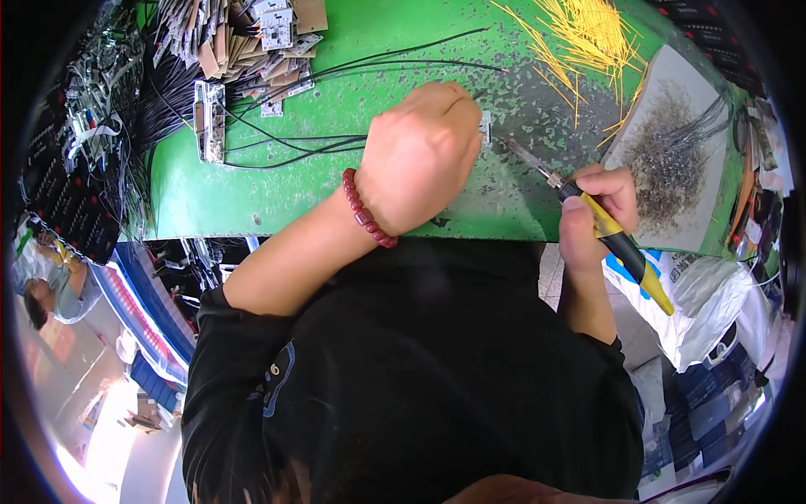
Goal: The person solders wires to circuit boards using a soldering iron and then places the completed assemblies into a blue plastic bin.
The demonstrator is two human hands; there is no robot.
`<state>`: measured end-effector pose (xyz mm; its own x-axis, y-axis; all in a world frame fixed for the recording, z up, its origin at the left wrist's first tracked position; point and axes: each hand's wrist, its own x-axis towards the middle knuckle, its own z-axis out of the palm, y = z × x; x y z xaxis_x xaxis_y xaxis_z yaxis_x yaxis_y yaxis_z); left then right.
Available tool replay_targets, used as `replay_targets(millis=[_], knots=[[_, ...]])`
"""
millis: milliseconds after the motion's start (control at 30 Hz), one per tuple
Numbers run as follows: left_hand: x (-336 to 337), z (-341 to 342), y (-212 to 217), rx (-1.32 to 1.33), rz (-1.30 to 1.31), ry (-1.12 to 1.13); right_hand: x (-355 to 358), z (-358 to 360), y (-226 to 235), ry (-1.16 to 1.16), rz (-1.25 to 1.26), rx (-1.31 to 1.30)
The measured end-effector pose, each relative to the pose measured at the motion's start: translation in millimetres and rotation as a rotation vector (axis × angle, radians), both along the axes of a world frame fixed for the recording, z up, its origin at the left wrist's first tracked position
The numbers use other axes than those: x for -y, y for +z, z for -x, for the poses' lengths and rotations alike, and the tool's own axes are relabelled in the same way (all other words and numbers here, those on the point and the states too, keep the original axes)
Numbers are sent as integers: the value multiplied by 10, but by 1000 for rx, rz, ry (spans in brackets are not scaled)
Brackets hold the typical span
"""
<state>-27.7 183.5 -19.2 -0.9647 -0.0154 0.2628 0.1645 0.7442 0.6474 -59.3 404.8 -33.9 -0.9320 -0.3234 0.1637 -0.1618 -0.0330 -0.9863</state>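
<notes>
My left hand (422, 155), with a red bead bracelet at the wrist, is curled closed over the green tabletop, knuckles up. The edge of a small white circuit board (485, 126) sticks out from its far side; the fingertips are hidden beneath the hand. Thin black wires (311, 144) run in from the left to the hand. My right hand (598, 210) is wrapped around a yellow and black soldering iron (617, 239). The iron slants up and left, its tip just right of the circuit board and apart from it.
Loose yellow wires (588, 42) lie at the far right. A grey slab (663, 134) beside them carries dark solder debris. At the far left sit a heap of circuit boards (252, 42), black cables, and a metal clip-like fixture (210, 122). The worn green table (277, 206) ends before my body.
</notes>
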Motion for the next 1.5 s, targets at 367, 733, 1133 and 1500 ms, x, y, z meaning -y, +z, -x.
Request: replay_targets(millis=[367, 733, 1133, 1500], knots=[[-17, 9, 17, -5, 57, -10, 20, 17, -5, 61, -33, -50], [-23, -19, 13, 1, 84, 2, 33, 12, -30, 23, 8, -84], [-35, 9, 33, 23, 120, 1, 44, 32, 0, 58, -44, -40], [-36, -1, 27, 16, 129, 6, 48, 30, 2, 75, -38, -83]])
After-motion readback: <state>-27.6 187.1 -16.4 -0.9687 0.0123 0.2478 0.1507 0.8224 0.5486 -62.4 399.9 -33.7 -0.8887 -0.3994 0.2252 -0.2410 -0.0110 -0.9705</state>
